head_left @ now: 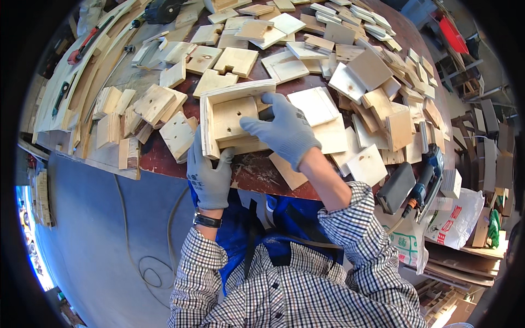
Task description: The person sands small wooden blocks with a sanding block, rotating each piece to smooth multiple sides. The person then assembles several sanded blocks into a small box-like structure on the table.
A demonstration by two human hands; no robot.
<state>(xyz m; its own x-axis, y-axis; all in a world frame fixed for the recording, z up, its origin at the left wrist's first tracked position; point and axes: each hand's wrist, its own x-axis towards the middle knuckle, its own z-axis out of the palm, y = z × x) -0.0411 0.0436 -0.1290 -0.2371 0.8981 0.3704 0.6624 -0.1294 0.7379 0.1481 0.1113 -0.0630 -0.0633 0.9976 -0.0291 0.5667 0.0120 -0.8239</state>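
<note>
A small open wooden box (208,127) is held over the near edge of the table, its open side facing me. Its inner panel (232,113) has two small dark holes. My left hand (210,177), in a grey glove, is closed round the box's lower left corner, with the thumb under the bottom board. From the right, my right hand (285,128), also gloved in grey, grips the box. Its thumb lies over the inner panel and its fingers reach the upper right part. What those fingertips touch is partly hidden.
Loose plywood pieces (284,66) cover much of the dark red table (257,177). Stacked blocks (156,104) stand left of the box. A corded power tool (426,180) lies at the right edge near white plastic bags (456,218). A cable (145,268) trails on the floor.
</note>
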